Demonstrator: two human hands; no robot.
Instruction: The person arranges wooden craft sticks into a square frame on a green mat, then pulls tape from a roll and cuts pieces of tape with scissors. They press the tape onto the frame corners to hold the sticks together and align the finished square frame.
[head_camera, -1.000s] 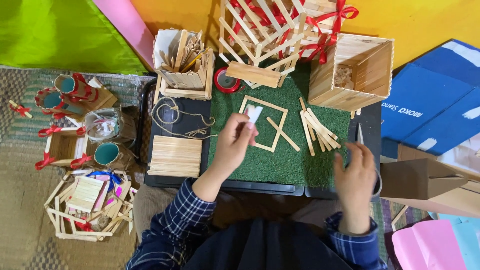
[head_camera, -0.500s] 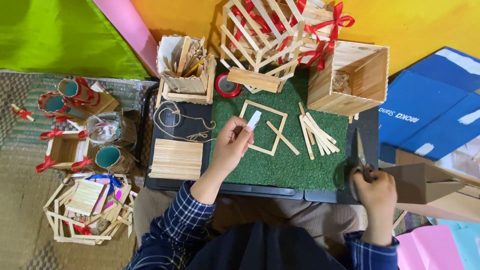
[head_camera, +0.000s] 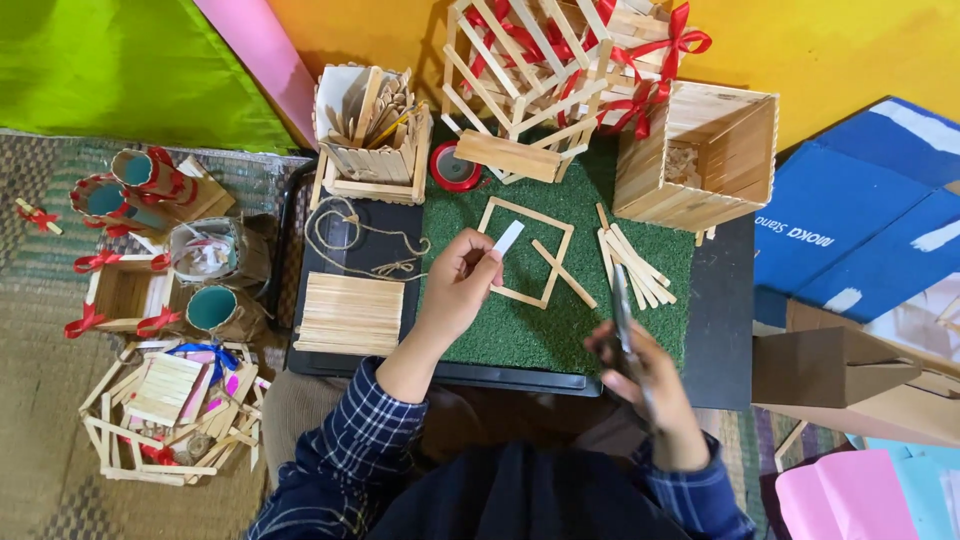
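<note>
Right hand: nearest, at the table's front edge, grip closed round a slim dark tool; motion blur hides its kind.

Left hand: over the green turf mat, fingers pinched shut on a short white stick, held above the square stick frame as if for fitting.

Loose sticks: right of the frame, within reach.

Flat stick panel and twine: left of the mat.

Farthest: stick-filled box, lattice house with red ribbon, top cut off.

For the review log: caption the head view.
Left hand holds a white strip over a stick frame; right hand holds a tool.
</note>
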